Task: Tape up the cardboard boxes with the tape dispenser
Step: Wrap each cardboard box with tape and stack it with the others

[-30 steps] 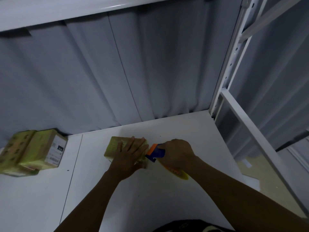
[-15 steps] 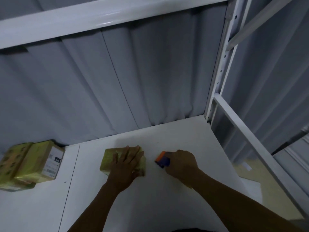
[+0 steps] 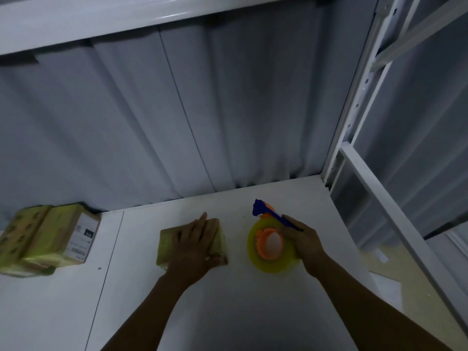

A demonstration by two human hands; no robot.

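A small tape-covered cardboard box [image 3: 166, 245] lies on the white shelf surface [image 3: 228, 312]. My left hand [image 3: 195, 247] rests flat on top of it, fingers spread, hiding most of its top. To the right, my right hand [image 3: 305, 245] grips the tape dispenser [image 3: 269, 245]. The dispenser has a yellow tape roll, an orange hub and a blue handle and head. It lies on its side on the surface, clear of the box, blue head pointing away from me.
Two taped boxes [image 3: 48, 235] sit at the back left; one carries a white shipping label. Grey curtain [image 3: 202, 110] closes the back. A white metal upright [image 3: 354, 97] and rail bound the right side; a shelf beam runs overhead.
My right hand has pulled the dispenser off the box to the right and turned it onto its side, exposing the roll. My left hand stays on the box.
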